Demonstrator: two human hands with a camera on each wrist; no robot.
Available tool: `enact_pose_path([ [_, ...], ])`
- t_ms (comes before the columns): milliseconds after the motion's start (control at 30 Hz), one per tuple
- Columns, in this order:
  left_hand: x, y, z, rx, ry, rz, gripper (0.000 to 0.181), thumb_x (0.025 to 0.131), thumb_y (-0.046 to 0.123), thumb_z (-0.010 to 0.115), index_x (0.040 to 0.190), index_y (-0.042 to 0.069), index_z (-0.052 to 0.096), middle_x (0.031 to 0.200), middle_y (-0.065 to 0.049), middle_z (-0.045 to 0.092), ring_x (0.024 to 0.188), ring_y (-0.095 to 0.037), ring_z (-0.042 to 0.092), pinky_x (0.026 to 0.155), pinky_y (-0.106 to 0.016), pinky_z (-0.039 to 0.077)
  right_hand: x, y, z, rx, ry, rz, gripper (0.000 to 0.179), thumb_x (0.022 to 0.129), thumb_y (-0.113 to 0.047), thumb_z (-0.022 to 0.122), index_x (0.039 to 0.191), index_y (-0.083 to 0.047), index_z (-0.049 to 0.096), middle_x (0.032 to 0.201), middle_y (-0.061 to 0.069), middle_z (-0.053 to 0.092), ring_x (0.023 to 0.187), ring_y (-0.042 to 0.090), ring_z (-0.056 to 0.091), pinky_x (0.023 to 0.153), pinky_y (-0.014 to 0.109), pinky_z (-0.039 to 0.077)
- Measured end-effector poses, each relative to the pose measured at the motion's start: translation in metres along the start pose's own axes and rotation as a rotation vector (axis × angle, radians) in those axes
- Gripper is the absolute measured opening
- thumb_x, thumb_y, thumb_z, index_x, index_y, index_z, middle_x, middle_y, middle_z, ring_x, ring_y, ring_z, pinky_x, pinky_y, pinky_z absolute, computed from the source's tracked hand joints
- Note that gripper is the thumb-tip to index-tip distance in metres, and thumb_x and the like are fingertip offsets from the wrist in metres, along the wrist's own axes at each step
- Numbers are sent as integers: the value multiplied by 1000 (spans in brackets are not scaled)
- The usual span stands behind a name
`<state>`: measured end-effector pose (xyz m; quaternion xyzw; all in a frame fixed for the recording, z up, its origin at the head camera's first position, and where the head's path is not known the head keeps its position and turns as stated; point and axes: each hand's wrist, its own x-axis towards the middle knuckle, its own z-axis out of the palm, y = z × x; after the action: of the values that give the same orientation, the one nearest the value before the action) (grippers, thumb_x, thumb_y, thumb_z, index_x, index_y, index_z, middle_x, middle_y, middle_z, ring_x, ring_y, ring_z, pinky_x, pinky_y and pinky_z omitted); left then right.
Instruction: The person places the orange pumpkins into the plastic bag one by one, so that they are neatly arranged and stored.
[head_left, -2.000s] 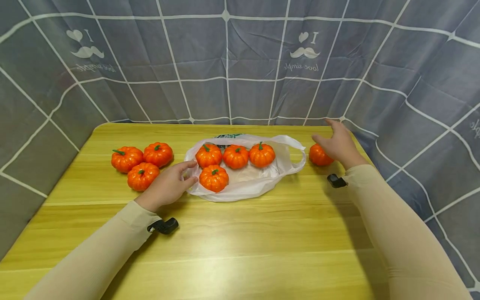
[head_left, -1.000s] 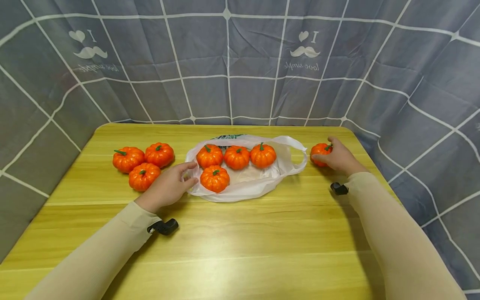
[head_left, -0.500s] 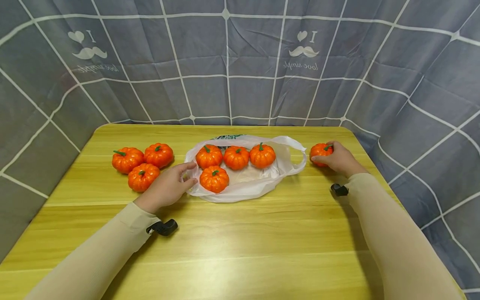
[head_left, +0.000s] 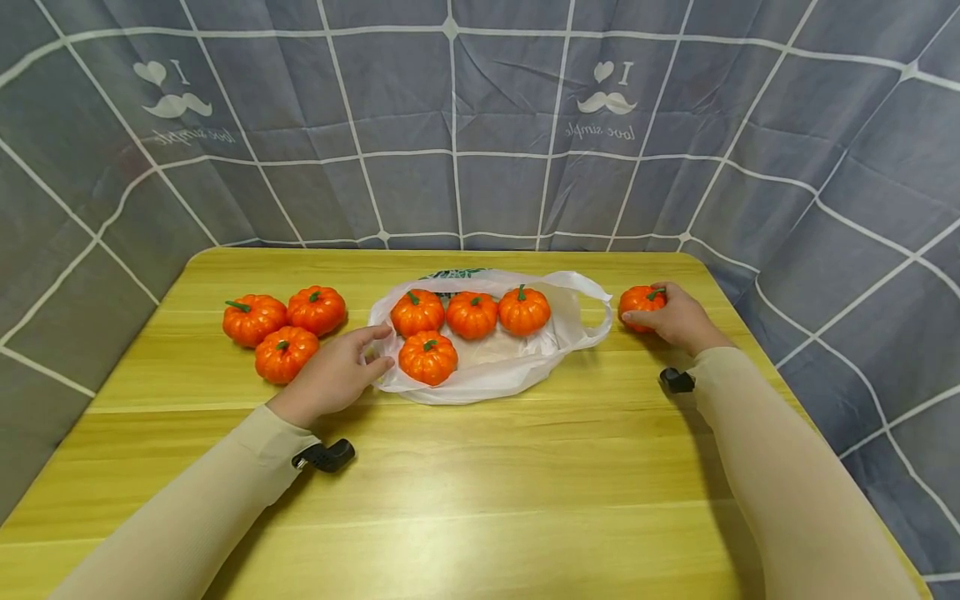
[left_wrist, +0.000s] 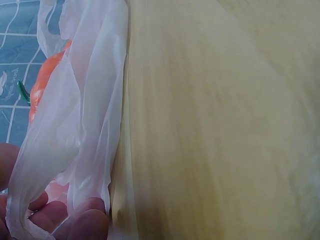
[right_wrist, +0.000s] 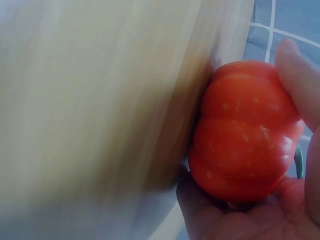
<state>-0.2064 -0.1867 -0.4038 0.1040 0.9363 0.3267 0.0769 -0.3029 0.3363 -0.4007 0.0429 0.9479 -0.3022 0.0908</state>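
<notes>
A white plastic bag (head_left: 498, 379) lies spread on the table with its mouth gaping upward, and several small orange pumpkins (head_left: 472, 315) with green stems sit in it. At the bag's left end my left hand (head_left: 330, 375) holds the edge of the plastic; in the left wrist view the thin film (left_wrist: 95, 100) runs among the fingers. My right hand (head_left: 684, 321) grips a single pumpkin (head_left: 639, 307) right of the bag, thumb on the near side and fingers behind. The right wrist view shows this pumpkin (right_wrist: 245, 130) close up between thumb and fingers, at the table surface.
Three more pumpkins (head_left: 283, 353) stand grouped on the left, beside the left hand. The bag's handle loop (head_left: 596, 312) reaches toward the right-hand pumpkin. A grey checked curtain (head_left: 405, 125) hangs behind and beside the yellow wooden table (head_left: 480, 500).
My right hand has come down from above the right-hand pumpkin and now grips it; the pumpkin's stem has turned into view. My left hand stays at the bag's left end.
</notes>
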Motion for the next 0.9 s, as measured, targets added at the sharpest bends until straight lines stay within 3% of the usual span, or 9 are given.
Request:
enact_pose_path([
  [267, 0, -1, 1, 2, 7, 4, 59, 104, 31, 64, 158, 10, 48, 154, -14, 57, 64, -22, 45, 63, -35, 42, -2, -3, -2, -12, 0, 3, 101, 92, -51, 77, 157, 9, 27, 151, 35, 43, 131, 49, 45, 120, 61, 35],
  [400, 1, -1, 0, 5, 10, 5, 60, 104, 31, 65, 158, 10, 48, 151, -14, 59, 65, -22, 45, 63, -35, 43, -2, -3, -2, -20, -2, 3, 100, 93, -50, 76, 157, 9, 26, 152, 36, 42, 132, 50, 45, 120, 61, 34],
  [533, 0, -1, 0, 17, 12, 9, 60, 104, 32, 64, 158, 10, 49, 123, -14, 68, 64, -21, 44, 64, -35, 42, -1, -4, -1, -29, -3, 0, 100, 93, -49, 76, 157, 9, 26, 152, 36, 42, 132, 50, 44, 120, 61, 34],
  [633, 1, -1, 0, 19, 10, 7, 60, 104, 32, 64, 158, 11, 49, 96, -12, 62, 61, -20, 43, 61, -34, 41, -1, -4, -1, -31, -4, 1, 100, 93, -50, 76, 157, 9, 26, 152, 36, 42, 132, 50, 44, 120, 62, 34],
  [900, 0, 0, -1, 16, 7, 6, 60, 104, 31, 65, 158, 11, 48, 83, -7, 52, 56, -18, 41, 58, -32, 40, 0, -2, -2, -20, -14, 11, 101, 93, -51, 76, 157, 9, 26, 151, 35, 42, 131, 50, 45, 120, 62, 34],
])
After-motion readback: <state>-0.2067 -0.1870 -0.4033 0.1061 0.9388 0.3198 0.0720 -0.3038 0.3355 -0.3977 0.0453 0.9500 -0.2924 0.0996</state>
